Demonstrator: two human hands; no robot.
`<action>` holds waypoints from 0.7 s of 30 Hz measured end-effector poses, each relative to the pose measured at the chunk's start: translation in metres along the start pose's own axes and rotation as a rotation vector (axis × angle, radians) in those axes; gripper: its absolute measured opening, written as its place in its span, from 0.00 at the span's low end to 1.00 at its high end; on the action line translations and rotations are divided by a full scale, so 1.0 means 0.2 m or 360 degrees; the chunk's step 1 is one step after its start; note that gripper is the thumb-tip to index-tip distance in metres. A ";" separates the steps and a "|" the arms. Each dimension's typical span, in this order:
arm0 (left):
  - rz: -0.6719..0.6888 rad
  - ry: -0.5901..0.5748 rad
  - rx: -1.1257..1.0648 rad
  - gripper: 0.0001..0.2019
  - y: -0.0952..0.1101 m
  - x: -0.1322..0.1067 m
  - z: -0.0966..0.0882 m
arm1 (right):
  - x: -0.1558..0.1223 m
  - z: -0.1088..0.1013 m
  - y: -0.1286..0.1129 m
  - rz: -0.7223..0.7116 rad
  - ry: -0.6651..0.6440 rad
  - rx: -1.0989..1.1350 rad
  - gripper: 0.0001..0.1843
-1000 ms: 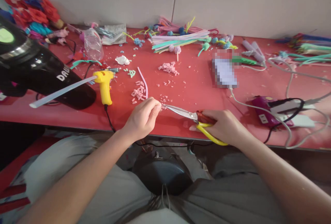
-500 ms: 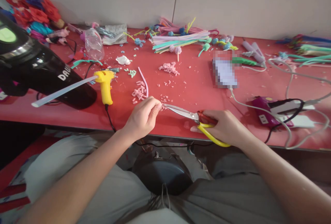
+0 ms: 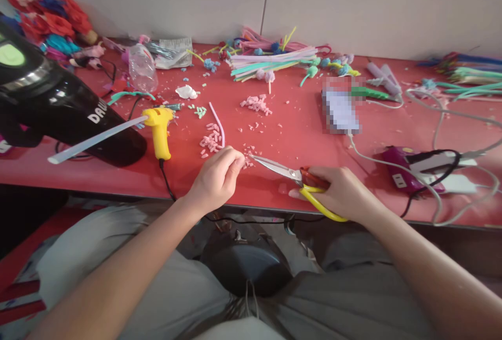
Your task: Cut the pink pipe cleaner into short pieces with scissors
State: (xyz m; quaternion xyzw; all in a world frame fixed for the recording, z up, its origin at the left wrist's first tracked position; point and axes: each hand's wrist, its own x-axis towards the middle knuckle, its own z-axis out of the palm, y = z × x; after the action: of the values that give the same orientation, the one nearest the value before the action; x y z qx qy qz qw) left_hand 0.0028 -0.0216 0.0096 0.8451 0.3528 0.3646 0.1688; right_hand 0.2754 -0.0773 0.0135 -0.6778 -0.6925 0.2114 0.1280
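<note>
My left hand point(image 3: 219, 178) is closed in a pinch above the red table, near its front edge. A pink pipe cleaner point(image 3: 218, 123) comes out from behind its knuckles; the part inside the fingers is hidden. My right hand point(image 3: 339, 191) grips scissors point(image 3: 280, 168) with red and yellow handles. Their blades look nearly together and point left, tips just short of my left fingertips. Small pink clippings point(image 3: 251, 150) lie by the tips. One pile of short pink pieces point(image 3: 212, 138) is beyond my left hand, and another pink pile point(image 3: 257, 103) sits farther back.
A yellow glue gun point(image 3: 160, 136) and a large black bottle point(image 3: 74, 94) stand to the left. Bundles of pipe cleaners point(image 3: 274, 63) lie along the wall. At right are a blurred-out phone-like object point(image 3: 340, 110), a purple power strip point(image 3: 400, 170) and looping cables.
The scissors' tips have drawn slightly right, away from my left fingertips. My left hand has stayed in place.
</note>
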 end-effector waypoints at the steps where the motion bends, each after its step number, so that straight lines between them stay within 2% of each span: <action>1: 0.0004 0.0011 0.0000 0.10 0.00 0.00 0.00 | 0.00 0.00 0.00 -0.0010 -0.0008 0.0008 0.32; 21: -0.0020 0.0038 -0.0012 0.09 0.00 0.00 0.00 | 0.00 -0.02 -0.03 -0.0045 0.0003 -0.0033 0.34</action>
State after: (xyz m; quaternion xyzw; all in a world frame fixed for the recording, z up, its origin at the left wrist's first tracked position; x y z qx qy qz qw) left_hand 0.0039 -0.0218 0.0099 0.8377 0.3588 0.3750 0.1699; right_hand 0.2726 -0.0765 0.0190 -0.6695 -0.7040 0.2017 0.1244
